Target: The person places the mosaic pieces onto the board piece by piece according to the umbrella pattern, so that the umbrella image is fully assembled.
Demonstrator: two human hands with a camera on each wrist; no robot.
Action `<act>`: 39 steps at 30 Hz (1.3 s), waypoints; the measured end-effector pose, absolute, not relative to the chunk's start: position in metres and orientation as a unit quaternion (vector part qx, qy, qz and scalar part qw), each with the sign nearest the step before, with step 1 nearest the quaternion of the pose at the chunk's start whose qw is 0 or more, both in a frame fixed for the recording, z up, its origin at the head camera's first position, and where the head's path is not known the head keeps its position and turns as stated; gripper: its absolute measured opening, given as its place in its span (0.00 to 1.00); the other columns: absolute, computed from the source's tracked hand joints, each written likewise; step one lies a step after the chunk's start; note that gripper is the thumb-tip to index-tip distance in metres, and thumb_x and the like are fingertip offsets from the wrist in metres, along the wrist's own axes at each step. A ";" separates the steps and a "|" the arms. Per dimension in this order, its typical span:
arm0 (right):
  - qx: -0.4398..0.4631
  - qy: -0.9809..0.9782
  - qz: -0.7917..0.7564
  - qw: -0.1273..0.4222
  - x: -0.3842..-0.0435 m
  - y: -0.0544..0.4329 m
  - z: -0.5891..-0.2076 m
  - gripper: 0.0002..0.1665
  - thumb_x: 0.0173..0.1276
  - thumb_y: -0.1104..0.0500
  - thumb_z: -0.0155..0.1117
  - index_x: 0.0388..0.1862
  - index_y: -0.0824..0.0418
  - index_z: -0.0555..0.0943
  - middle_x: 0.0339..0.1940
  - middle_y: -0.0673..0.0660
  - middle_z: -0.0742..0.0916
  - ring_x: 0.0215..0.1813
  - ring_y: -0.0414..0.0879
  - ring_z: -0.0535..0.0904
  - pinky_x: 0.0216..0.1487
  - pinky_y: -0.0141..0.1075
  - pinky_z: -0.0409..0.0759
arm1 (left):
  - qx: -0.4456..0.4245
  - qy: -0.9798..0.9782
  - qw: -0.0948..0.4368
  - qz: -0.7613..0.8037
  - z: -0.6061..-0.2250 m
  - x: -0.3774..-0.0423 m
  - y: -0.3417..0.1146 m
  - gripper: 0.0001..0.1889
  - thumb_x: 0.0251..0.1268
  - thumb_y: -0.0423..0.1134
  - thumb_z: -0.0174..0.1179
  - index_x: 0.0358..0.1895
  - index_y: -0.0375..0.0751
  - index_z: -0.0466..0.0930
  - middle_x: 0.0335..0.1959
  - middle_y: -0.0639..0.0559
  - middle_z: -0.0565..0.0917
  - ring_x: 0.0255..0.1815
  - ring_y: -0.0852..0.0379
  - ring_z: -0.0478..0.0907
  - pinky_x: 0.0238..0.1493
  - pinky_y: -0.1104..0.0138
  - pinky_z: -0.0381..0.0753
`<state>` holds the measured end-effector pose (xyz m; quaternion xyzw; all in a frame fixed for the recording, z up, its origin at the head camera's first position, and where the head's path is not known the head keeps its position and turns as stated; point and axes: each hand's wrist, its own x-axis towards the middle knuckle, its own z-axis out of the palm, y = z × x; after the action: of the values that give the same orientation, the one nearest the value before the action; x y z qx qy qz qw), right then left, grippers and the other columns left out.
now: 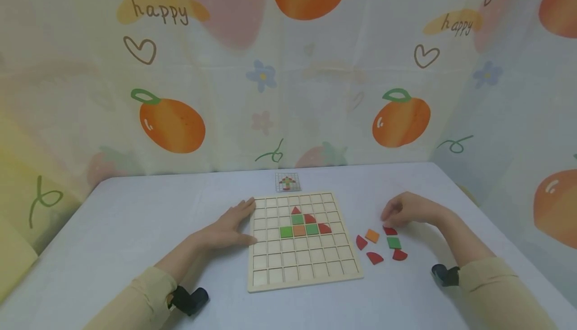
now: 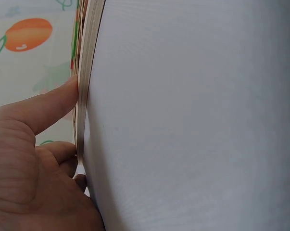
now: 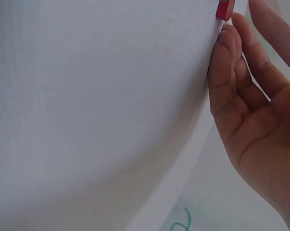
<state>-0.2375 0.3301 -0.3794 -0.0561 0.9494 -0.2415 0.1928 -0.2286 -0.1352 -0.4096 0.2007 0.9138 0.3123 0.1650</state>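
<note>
On the table lies a pale wooden grid board (image 1: 295,272). My left hand (image 1: 227,227) rests along its left edge, thumb and fingers extended; the left wrist view shows the thumb (image 2: 51,106) against the board's side (image 2: 88,53). The board carries a red triangle (image 1: 295,211), several green and orange squares, and two red quarter-circle pieces. To the right, my right hand (image 1: 412,209) is lowered to the table, fingertips right at a red piece (image 1: 389,231). In the right wrist view, that red piece (image 3: 225,8) shows just beyond loosely bent fingers, with the thumb apart from them.
Beside the board lie an orange square (image 1: 372,235), a green square (image 1: 394,243) and other red quarter-circles (image 1: 374,258). A small pattern card (image 1: 287,182) sits behind the board. A fruit-printed cloth (image 1: 288,84) hangs behind the white table (image 1: 158,205).
</note>
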 end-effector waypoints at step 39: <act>-0.078 0.957 -0.209 0.185 -0.232 0.312 -0.371 0.12 0.56 0.56 0.76 0.33 0.54 0.80 0.34 0.52 0.83 0.42 0.46 0.76 0.42 0.35 0.82 | 0.203 0.915 0.159 0.310 -0.412 -0.230 -0.136 0.51 0.58 0.50 0.66 0.79 0.37 0.47 0.83 0.44 0.44 0.84 0.37 0.37 0.83 0.42 0.39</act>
<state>-0.2323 0.3121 -0.3711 -0.0782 0.9569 -0.2092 0.1854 -0.2296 -0.1362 -0.4122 0.2027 0.9153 0.3097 0.1586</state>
